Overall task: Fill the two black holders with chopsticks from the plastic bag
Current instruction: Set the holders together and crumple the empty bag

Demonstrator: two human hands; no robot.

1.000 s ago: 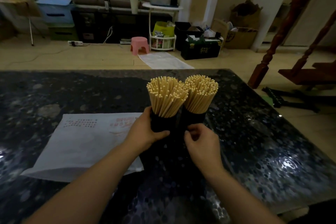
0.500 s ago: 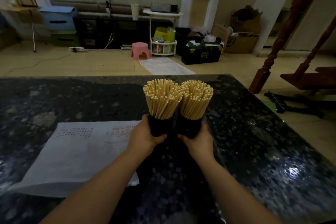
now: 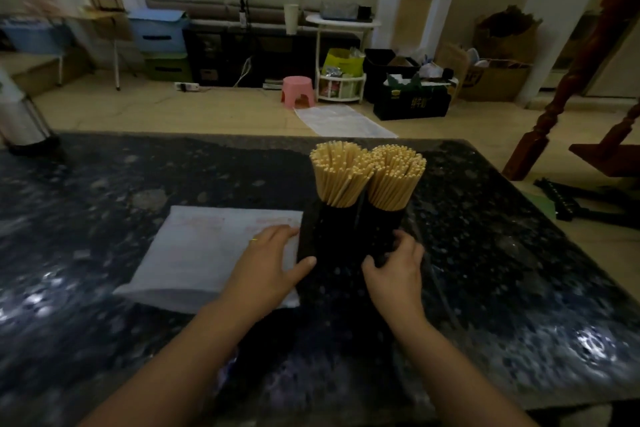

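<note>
Two black holders, the left holder (image 3: 330, 229) and the right holder (image 3: 382, 230), are seen standing upright and touching side by side on the dark speckled desk (image 3: 502, 270). Each is packed with a fanned bundle of pale chopsticks: the left bundle (image 3: 337, 177) and the right bundle (image 3: 394, 177) press against each other at their tops. The left hand (image 3: 266, 269) is laid flat, fingers straight and spread, over the right edge of the white plastic bag (image 3: 207, 253), which lies flat on the desk just left of the holders; the thumb is extended toward the base of the left holder and appears to touch it, though the dim light leaves this uncertain. A thin ring is worn on one finger of that hand. The right hand (image 3: 394, 270) is placed at the base of the right holder, its fingers curled round the lower part.
</note>
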